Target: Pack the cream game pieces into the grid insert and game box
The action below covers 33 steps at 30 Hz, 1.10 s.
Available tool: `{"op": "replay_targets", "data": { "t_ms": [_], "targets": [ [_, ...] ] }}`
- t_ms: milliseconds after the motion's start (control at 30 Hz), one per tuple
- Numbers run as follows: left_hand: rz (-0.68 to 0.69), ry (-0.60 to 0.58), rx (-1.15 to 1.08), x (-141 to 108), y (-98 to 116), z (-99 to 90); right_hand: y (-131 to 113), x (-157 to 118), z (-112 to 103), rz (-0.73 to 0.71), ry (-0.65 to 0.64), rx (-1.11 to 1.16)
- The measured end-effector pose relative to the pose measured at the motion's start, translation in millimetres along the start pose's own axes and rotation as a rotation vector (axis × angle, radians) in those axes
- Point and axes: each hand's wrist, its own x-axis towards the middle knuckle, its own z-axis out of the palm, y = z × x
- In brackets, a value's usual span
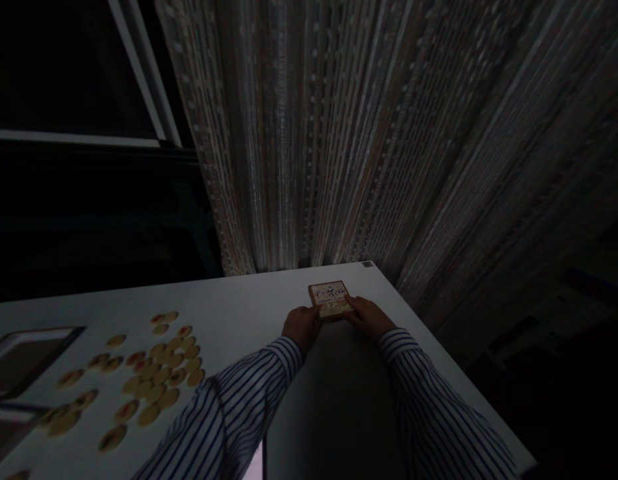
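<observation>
In the head view I see a small flat box (pixel 329 300) with printed characters on its top, lying at the far part of the white table. My left hand (pixel 302 327) has its fingers closed at the box's near left corner. At the right edge, my right hand (pixel 371 317) grips it with the thumb over the top. The fingers under the box are hidden. Left of my left arm lie many round wooden chess pieces (pixel 161 373), loosely spread, some with red or dark markings and some plain side up.
Two open trays, one dark-rimmed tray (pixel 36 363) and one lower tray (pixel 19 427), sit at the left. A striped curtain (pixel 309 133) hangs behind the white table (pixel 249 307). The table's right edge runs beside my right arm. The room is dim.
</observation>
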Motion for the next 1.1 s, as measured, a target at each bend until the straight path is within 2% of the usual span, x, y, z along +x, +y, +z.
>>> {"op": "replay_targets", "data": {
  "t_ms": [733, 1100],
  "targets": [
    [0.020, 0.022, 0.003, 0.9, -4.2, 6.7, -6.6, -1.9, -5.3, -0.046, 0.010, -0.018],
    [0.028, 0.014, 0.026, 0.3, -3.5, 4.1, -9.1, -3.0, -5.7, -0.018, 0.001, -0.034]
  ]
}}
